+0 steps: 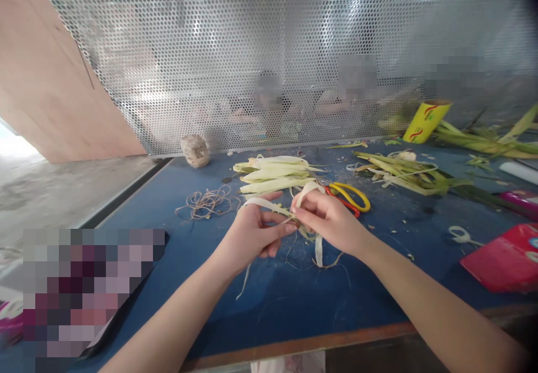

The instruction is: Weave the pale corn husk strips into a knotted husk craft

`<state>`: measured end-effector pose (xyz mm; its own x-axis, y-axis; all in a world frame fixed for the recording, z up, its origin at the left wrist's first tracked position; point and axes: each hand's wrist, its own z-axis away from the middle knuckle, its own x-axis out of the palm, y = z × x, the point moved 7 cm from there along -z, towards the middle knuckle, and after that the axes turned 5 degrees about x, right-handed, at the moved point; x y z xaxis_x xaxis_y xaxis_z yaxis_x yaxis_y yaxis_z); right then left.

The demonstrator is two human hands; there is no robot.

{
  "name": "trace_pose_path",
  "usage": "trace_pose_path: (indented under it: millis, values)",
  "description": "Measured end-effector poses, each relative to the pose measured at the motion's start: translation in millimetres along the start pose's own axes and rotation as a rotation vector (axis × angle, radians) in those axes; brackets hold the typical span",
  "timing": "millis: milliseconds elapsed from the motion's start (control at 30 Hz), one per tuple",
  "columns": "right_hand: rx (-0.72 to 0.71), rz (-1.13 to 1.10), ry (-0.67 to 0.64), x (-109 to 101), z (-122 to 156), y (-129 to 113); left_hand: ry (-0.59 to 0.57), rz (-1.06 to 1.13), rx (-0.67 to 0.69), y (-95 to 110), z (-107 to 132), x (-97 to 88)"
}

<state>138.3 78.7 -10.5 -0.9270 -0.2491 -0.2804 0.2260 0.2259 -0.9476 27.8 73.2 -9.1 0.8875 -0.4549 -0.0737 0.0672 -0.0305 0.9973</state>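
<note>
Left hand (pixel 254 233) and right hand (pixel 332 219) both around pale husk strips (pixel 265 203); yellow canister (pixel 426 121) beyond, contents unclear.

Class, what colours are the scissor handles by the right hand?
The scissor handles are yellow and red; head view.

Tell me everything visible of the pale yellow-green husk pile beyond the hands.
The pile of pale yellow-green, leaf-like husks lies on the blue tabletop beyond the left hand and right hand. Long, tapering pieces overlap, running roughly left to right, with thin ends on the right. They look fibrous. Whether the whitish ribbon-like strip at the right hand touches the pile is unclear.
</note>
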Motion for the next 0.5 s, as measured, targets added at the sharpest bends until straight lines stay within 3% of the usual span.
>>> trace_pose_path:
  millis: [267, 500]
  values:
    - [0.058, 0.012, -0.070, 2.3, 0.5, -0.5, 0.131, -0.035, 0.006, 0.6, 0.1, -5.5]
    - [-0.001, 0.038, -0.063, 5.1, -1.1, -0.4, 0.130, -0.092, 0.024, -0.7, 1.0, -7.5]
